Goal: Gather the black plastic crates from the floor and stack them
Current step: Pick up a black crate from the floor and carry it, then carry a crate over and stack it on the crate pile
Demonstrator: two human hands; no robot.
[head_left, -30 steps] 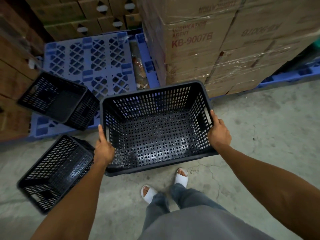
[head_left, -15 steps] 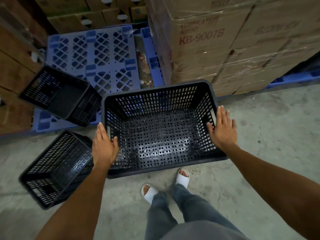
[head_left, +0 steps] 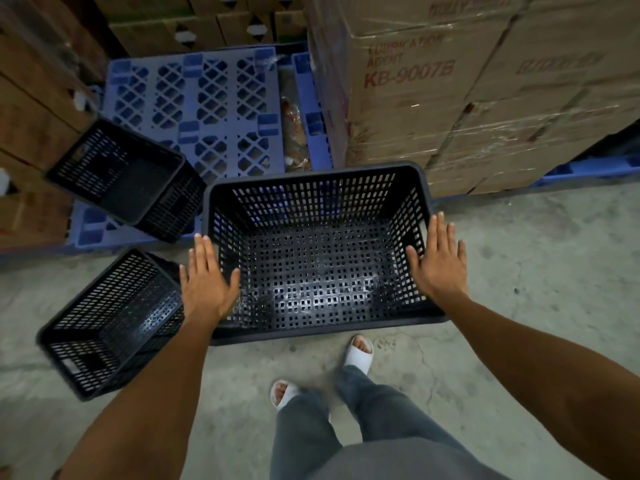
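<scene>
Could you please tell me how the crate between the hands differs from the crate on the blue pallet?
The middle crate sits level on the floor; the pallet crate is tilted on the blue pallet. The middle one's base is perforated; the other's looks solid. Both are empty black mesh-walled crates.

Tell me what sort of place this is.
Probably a warehouse or stockroom: shrink-wrapped cardboard cartons stacked high, blue plastic pallets on a bare concrete floor, and black plastic crates.
</scene>
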